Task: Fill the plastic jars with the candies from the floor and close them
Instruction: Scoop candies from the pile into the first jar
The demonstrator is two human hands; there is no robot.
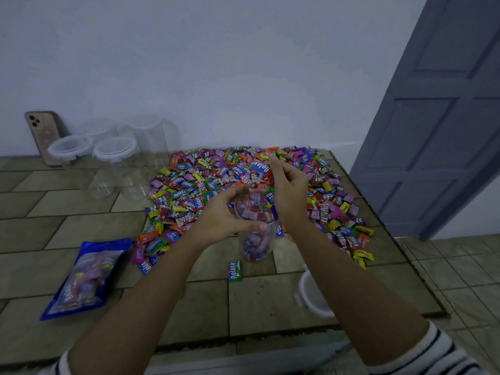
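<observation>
A heap of wrapped candies (205,185) in many colours covers the tiled floor by the wall. My left hand (224,217) grips a clear plastic jar (255,239) from its left side; the jar is tilted and partly filled with candies. My right hand (288,185) hovers just above and right of the jar's mouth, fingers curled around a few candies, a blue one (259,166) showing at its fingertips. A white lid (311,293) lies on the floor at the right, partly hidden by my right forearm. One green candy (234,271) lies alone in front of the jar.
Several empty clear jars with white lids (115,151) stand at the back left by the wall, and a phone (43,136) leans behind them. A blue candy bag (81,277) lies at the left. A grey door (433,117) stands at the right beyond the raised floor's edge.
</observation>
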